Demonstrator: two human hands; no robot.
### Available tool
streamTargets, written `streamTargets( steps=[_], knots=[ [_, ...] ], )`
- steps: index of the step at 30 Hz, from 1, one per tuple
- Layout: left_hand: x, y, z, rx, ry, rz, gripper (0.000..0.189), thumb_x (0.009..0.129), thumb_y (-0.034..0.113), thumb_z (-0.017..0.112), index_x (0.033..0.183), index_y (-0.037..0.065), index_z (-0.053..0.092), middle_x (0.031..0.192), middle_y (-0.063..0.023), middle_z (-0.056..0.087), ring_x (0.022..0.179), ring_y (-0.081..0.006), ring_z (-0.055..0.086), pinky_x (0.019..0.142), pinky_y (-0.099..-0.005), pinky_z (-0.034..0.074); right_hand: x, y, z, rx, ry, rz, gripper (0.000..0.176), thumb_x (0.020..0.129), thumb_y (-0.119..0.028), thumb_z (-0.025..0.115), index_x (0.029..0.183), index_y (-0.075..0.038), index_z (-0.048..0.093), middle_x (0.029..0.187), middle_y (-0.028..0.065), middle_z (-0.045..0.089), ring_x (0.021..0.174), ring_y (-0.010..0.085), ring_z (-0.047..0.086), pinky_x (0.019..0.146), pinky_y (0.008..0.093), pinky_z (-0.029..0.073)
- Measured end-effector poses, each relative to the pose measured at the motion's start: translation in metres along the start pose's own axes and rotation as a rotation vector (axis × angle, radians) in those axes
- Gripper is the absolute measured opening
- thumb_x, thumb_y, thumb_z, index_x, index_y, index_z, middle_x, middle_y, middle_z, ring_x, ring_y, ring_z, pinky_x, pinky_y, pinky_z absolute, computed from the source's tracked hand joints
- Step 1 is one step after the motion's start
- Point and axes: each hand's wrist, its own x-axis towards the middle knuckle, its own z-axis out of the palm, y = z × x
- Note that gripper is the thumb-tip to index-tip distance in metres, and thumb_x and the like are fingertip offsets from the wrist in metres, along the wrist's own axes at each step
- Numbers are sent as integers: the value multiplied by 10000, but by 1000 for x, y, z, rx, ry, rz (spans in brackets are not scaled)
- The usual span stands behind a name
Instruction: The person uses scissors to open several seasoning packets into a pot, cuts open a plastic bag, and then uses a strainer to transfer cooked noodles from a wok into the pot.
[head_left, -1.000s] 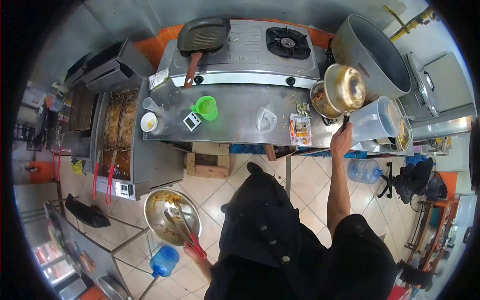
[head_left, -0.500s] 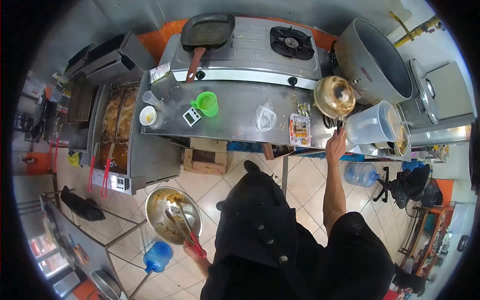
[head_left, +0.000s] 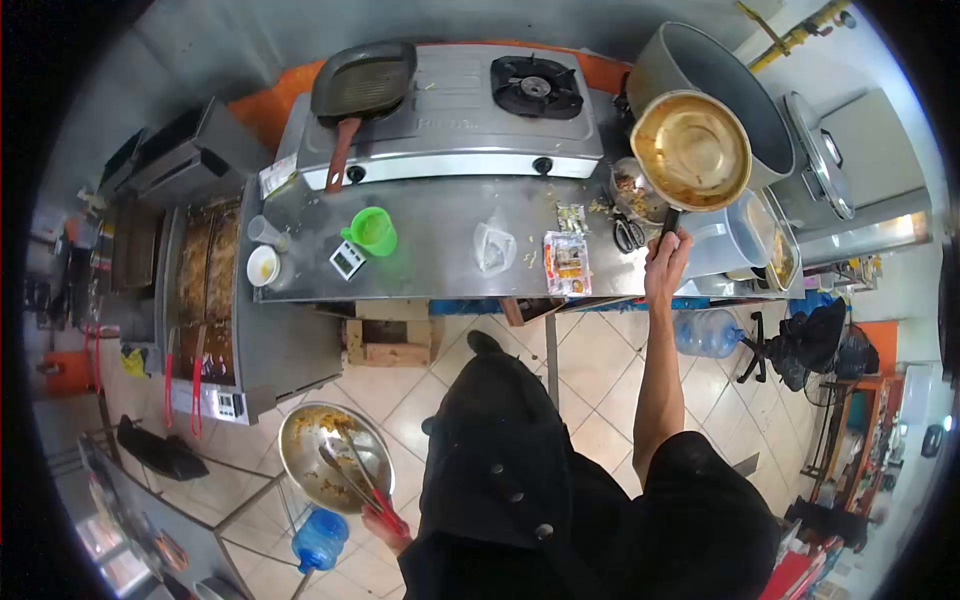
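My right hand (head_left: 667, 262) is closed round the dark handle of a brassy saucepan (head_left: 692, 150). The pan is raised over the counter's right end, its stained inside facing me, in front of the large pot (head_left: 720, 85). My left hand (head_left: 386, 524) grips the red handles of metal tongs (head_left: 358, 478), whose tips lie in a steel bowl (head_left: 300, 455) with yellowish-brown residue. Whether that hand also holds the bowl's rim is hard to tell. Under the pan sit a small bowl of scraps (head_left: 630, 185) and black scissors (head_left: 628, 235). A clear pitcher (head_left: 715, 245) stands right of my right hand.
A stove (head_left: 450, 125) carries a grill pan (head_left: 360, 85). On the counter (head_left: 430, 250) are a green cup (head_left: 372, 231), a timer (head_left: 347, 260), a plastic bag (head_left: 494, 248) and packets (head_left: 567, 264). A fryer (head_left: 205, 290) is at left, blue water jugs (head_left: 320, 540) on the floor.
The saucepan has tilted so its inside now shows, uncovering the scraps bowl and scissors. My view has shifted, moving the counter left in the frame. My left hand still holds the tongs.
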Motion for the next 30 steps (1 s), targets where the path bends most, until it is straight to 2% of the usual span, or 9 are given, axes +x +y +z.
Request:
streamTargets(
  steps=[3,7,11,13,16,18,20,21,30],
  knots=[
    [7,-1,1,-569,29,-292,283,979,225,486,957,-36,595,998,-116,612,967,-229,618,881,-399,533,-13,-39,6,284,-102,63,245,1059,-282,442,1196,-80,422,719,-11,487,556,52,391,473,199,293],
    [-16,44,10,371,-23,102,167,968,115,602,932,-46,577,959,-105,612,896,-175,596,814,-358,542,-24,-53,17,262,-139,11,274,1051,-317,460,1179,-77,427,708,-9,483,544,46,388,454,186,287],
    [13,6,-25,-24,-14,44,172,976,126,591,918,-35,582,938,-99,613,844,-178,603,762,-359,553,-36,-63,40,326,-187,-93,312,1045,-361,468,1155,-72,427,673,-4,475,507,54,390,427,183,273],
    [-4,52,-11,370,-113,537,239,951,211,642,904,-18,596,858,-83,623,775,-175,611,658,-349,531,-38,-65,47,335,-221,-82,292,1049,-334,460,1178,-75,425,656,1,476,503,64,393,437,198,283],
    [3,27,-2,168,160,164,355,924,331,652,898,-19,602,765,-71,630,688,-210,624,585,-379,486,-42,-76,64,447,-432,-86,277,1045,-259,478,1247,-82,409,620,2,465,505,71,403,456,230,316],
    [7,0,-23,607,174,396,281,967,231,542,855,-13,622,775,-67,646,678,-213,630,571,-365,470,-51,-80,84,439,-448,3,276,1020,-207,530,1234,-50,455,624,-18,482,513,59,415,467,223,321],
    [-10,43,-1,173,130,-95,249,951,120,460,898,-44,639,803,-81,655,696,-204,643,629,-316,535,-62,-106,106,466,-541,67,281,1006,-185,555,1230,-30,485,627,-33,490,526,50,428,479,218,330],
    [-17,60,20,122,187,124,240,928,79,443,890,-54,639,805,-102,660,681,-181,637,601,-310,530,-67,-119,118,392,-630,85,289,998,-192,571,1229,-26,515,637,-32,506,536,43,432,485,210,329],
    [-50,56,45,-583,360,-86,258,978,123,468,884,-40,645,874,-118,645,766,-201,620,769,-359,567,-171,-183,264,303,-1420,17,328,941,-180,647,1180,34,579,727,4,597,632,60,496,569,239,412]
  ],
)
